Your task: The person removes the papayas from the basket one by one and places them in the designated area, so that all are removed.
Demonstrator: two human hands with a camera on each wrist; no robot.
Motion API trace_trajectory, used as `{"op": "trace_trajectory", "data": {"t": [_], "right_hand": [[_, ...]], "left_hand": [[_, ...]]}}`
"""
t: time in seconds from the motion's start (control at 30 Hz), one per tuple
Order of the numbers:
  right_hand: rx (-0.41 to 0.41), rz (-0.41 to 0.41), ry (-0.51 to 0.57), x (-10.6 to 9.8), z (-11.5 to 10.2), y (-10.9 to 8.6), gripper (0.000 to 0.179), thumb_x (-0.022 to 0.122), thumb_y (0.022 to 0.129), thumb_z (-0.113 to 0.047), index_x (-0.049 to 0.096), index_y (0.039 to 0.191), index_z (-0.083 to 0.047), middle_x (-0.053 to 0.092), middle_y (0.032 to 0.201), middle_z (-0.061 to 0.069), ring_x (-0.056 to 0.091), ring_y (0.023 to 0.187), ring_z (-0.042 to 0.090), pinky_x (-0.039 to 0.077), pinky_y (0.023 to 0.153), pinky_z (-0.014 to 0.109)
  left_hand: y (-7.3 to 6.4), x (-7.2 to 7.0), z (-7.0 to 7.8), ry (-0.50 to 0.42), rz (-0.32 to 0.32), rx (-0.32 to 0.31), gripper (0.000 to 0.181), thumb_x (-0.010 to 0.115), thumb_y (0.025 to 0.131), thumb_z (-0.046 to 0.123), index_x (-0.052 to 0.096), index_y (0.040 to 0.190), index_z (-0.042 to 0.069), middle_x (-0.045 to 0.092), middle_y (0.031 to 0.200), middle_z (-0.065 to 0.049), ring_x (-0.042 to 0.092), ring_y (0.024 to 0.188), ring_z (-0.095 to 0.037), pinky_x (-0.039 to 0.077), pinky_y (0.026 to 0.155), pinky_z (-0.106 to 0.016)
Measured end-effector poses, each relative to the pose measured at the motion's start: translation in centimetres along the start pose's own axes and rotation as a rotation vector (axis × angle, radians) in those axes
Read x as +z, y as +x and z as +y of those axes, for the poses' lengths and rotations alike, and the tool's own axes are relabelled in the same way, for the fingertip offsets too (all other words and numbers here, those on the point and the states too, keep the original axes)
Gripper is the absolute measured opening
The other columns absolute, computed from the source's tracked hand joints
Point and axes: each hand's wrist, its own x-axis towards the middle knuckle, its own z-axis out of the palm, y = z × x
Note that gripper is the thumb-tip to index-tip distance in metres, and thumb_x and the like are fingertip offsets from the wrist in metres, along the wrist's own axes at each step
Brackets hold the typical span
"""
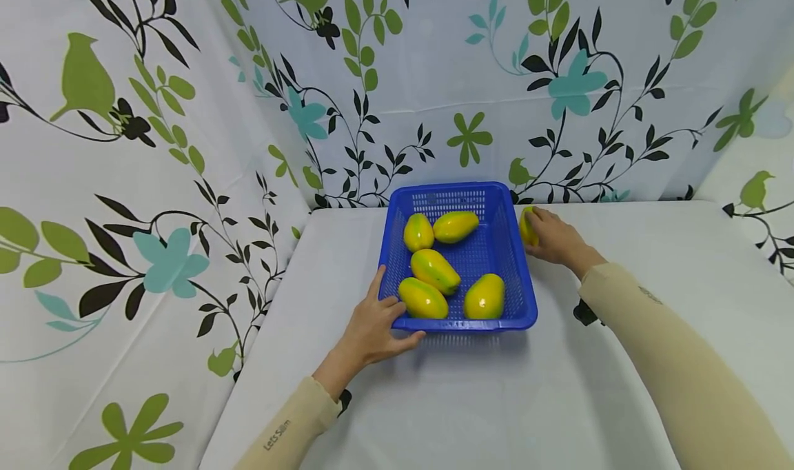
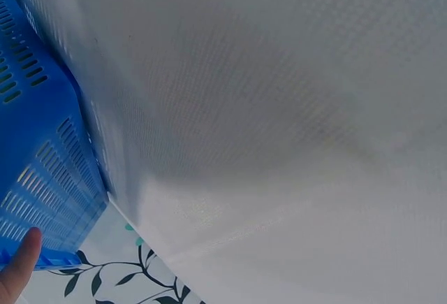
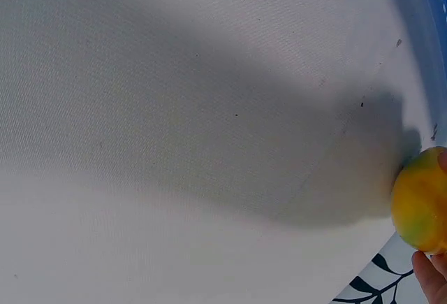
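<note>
A blue plastic basket (image 1: 459,325) with slotted walls holds several glossy yellow-green mangoes, one (image 1: 484,296) by its near right corner and another (image 1: 455,227) toward the back. At the near left corner my left hand (image 1: 370,325) grips the rim, its index finger stretched along the left side and its thumb along the front wall. In the left wrist view a fingertip (image 2: 26,249) lies against the basket's slotted wall. Outside the basket, by its right side, my right hand (image 1: 556,239) holds a mango (image 3: 415,203), partly covered by the fingers in the head view.
The basket stands on a white-covered table (image 1: 645,249), toward its back edge. Behind and to the left hangs a white cloth (image 1: 409,125) printed with leaves, birds and flowers. Dark bands (image 1: 584,313) show at both wrists.
</note>
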Motion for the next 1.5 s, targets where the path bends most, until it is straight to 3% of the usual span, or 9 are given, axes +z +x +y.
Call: {"op": "trace_trajectory", "data": {"t": [0.17,0.37,0.6,0.83,1.07,1.5], "right_hand": [[-0.014,-0.001,0.002,0.2,0.2,-0.4,0.075,0.07,0.081,-0.026,0.033,0.139,0.005,0.025,0.145,0.031,0.029,0.129,0.048,0.035,0.096,0.067],[-0.011,-0.012,0.006,0.2,0.2,-0.5,0.076,0.071,0.081,-0.025,0.032,0.139,0.005,0.023,0.145,0.032,0.028,0.129,0.049,0.036,0.096,0.066],[0.019,-0.023,0.003,-0.1,0.1,-0.4,0.08,0.072,0.08,-0.031,0.03,0.14,0.003,0.021,0.144,0.034,0.027,0.128,0.051,0.035,0.095,0.068],[0.037,-0.015,-0.046,-2.6,-0.2,-0.4,0.077,0.064,0.084,-0.032,0.027,0.142,0.004,0.02,0.145,0.033,0.027,0.128,0.053,0.034,0.096,0.067],[0.011,0.028,-0.068,-5.5,-1.3,0.1,0.069,0.056,0.089,-0.03,0.028,0.142,0.005,0.021,0.146,0.033,0.027,0.129,0.052,0.029,0.1,0.067],[-0.078,0.013,-0.077,-7.1,-5.4,2.1,0.07,0.056,0.09,-0.034,0.029,0.143,0.003,0.022,0.147,0.03,0.025,0.133,0.048,0.025,0.106,0.063]], "left_hand": [[0.1,0.1,0.1,0.004,0.001,0.008,0.053,0.047,0.079,0.066,0.064,0.079,0.016,0.063,0.073,0.003,0.028,0.135,-0.041,0.033,0.108,-0.047],[0.3,0.1,0.0,0.01,0.009,0.025,0.053,0.048,0.079,0.066,0.064,0.078,0.016,0.065,0.074,0.002,0.036,0.13,-0.04,0.021,0.114,-0.049],[0.0,0.0,0.1,0.005,-0.021,0.008,0.053,0.048,0.079,0.067,0.065,0.08,0.016,0.064,0.075,0.003,0.028,0.135,-0.041,0.022,0.113,-0.048],[0.0,-0.2,0.0,0.012,-0.016,0.011,0.053,0.048,0.079,0.067,0.064,0.078,0.017,0.064,0.074,0.003,0.03,0.134,-0.042,0.03,0.109,-0.048],[0.7,-0.2,-0.2,0.005,-0.026,0.007,0.052,0.05,0.079,0.066,0.064,0.079,0.015,0.067,0.077,0.001,0.035,0.131,-0.038,0.019,0.115,-0.048],[0.6,0.0,0.0,0.015,-0.002,0.042,0.054,0.049,0.079,0.066,0.065,0.078,0.014,0.067,0.075,0.0,0.038,0.129,-0.04,0.017,0.115,-0.05]]}}
